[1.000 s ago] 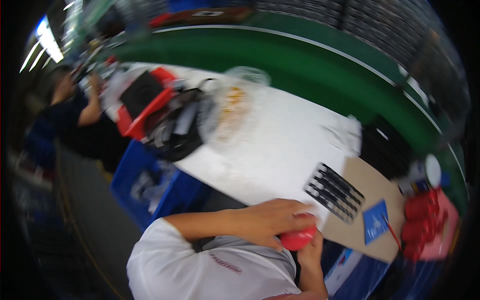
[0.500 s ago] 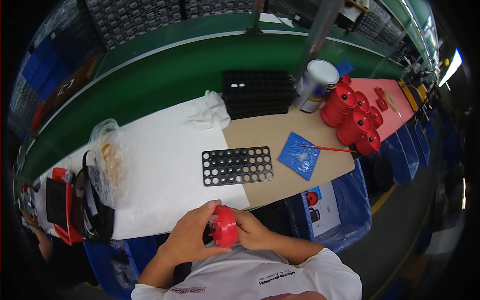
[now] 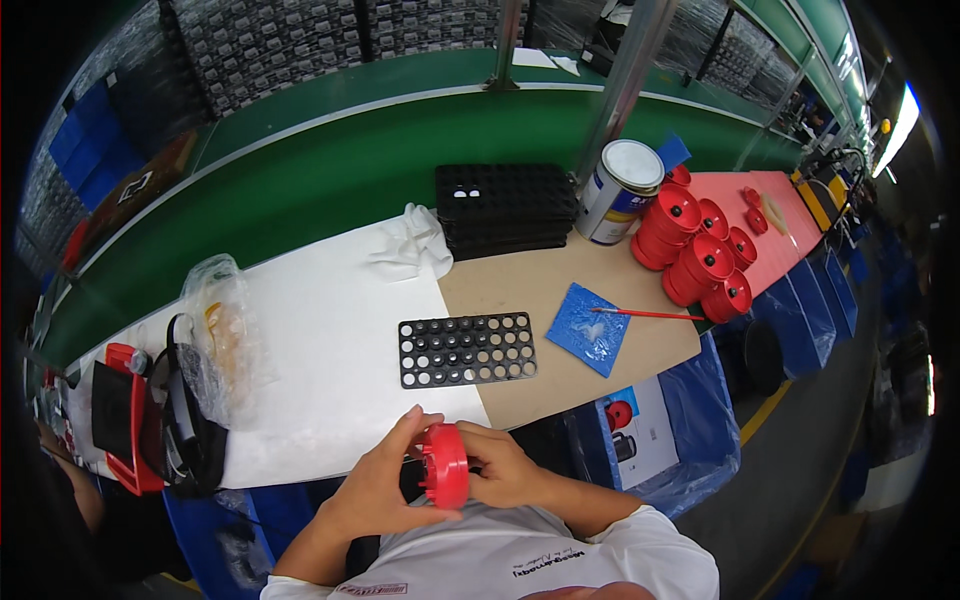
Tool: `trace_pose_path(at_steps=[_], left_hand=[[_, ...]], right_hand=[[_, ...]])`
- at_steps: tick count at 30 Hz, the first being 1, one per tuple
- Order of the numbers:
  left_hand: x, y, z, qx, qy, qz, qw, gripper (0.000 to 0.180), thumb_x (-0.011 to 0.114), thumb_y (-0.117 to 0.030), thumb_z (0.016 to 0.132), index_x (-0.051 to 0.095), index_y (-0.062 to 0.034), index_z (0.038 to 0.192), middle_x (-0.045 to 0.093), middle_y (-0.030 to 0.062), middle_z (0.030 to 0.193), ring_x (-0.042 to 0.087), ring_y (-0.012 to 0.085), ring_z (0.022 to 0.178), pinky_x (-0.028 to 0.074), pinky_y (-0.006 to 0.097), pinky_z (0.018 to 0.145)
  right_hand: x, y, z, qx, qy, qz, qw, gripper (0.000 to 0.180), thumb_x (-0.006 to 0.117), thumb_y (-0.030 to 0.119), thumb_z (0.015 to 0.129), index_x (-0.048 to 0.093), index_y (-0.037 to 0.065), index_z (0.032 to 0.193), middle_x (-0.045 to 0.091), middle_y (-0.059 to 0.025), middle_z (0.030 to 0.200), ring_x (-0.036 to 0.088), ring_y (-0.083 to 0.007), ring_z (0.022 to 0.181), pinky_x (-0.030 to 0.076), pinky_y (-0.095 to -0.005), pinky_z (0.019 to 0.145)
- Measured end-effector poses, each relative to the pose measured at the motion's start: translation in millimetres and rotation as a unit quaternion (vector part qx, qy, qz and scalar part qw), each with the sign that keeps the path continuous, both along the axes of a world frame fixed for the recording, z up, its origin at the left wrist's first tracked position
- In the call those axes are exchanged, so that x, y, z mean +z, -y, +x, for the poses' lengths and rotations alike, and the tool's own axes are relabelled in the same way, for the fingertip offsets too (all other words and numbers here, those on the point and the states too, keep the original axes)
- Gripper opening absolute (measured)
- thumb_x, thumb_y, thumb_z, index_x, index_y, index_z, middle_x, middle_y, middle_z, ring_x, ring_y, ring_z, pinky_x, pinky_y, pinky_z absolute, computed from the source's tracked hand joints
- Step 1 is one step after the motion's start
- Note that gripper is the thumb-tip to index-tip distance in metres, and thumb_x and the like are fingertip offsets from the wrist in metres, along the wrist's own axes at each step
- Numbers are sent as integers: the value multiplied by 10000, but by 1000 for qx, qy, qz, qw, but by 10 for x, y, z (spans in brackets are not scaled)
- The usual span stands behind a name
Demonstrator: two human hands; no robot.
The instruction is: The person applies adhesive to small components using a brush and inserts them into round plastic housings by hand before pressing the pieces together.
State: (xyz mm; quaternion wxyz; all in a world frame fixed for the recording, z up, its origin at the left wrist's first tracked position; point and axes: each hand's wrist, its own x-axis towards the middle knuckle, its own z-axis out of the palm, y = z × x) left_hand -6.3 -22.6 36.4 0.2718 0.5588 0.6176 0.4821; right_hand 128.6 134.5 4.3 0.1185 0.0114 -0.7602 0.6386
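Close to my body, I hold a red round plastic part on edge, its toothed inner side facing left. My left hand grips it between the thumb and the fingers at its rim. On the opposite side, my right hand is closed against the part's back; its fingertips are partly hidden, and I cannot tell if they hold anything small. Just beyond my hands lies a black tray with rows of round pockets, some of them filled with small dark round pieces.
To the right lie a blue pad smeared with something clear and a red-handled brush. Behind stand a metal can, stacked red spools and black trays. A white cloth and a plastic bag lie leftward.
The view has tilted slightly, so the bench sits a little lower in it. Both hands keep the red part in nearly the same place, with the right fingers slightly shifted.
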Motion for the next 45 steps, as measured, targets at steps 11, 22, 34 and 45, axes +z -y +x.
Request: trace_pose_path(at_steps=[11,22,34,45], left_hand=[[40,17,-149,-63,-256,48,963,1066,899,-349,624,299,-80,1463,477,219,1397,541,405,1160,451,437,961],[84,35,-127,-21,-127,5,992,1157,894,-255,650,162,-72,1527,480,216,1412,575,388,1136,493,420,920],[103,184,-57,42,50,-94,993,1220,910,-290,626,123,-95,1538,495,231,1380,529,404,1203,437,442,1007],[147,92,-222,-103,-242,6,965,843,811,-135,705,391,-33,1429,514,115,1374,487,368,1247,419,442,1018]], right_hand=[[-38,143,54,40,240,-440,864,235,545,115,979,607,-24,1158,650,-38,998,623,-104,855,519,-236,732],[-21,150,-34,-15,69,-247,966,263,569,31,931,606,-34,1184,666,-105,1049,681,-151,851,559,-284,756],[-134,214,-114,-32,16,-72,997,274,651,30,859,646,-2,1131,659,-99,1107,654,-140,898,532,-272,758],[-104,229,-41,-6,222,-557,801,243,621,83,919,637,-1,1146,693,-69,998,652,-122,893,531,-277,806]])
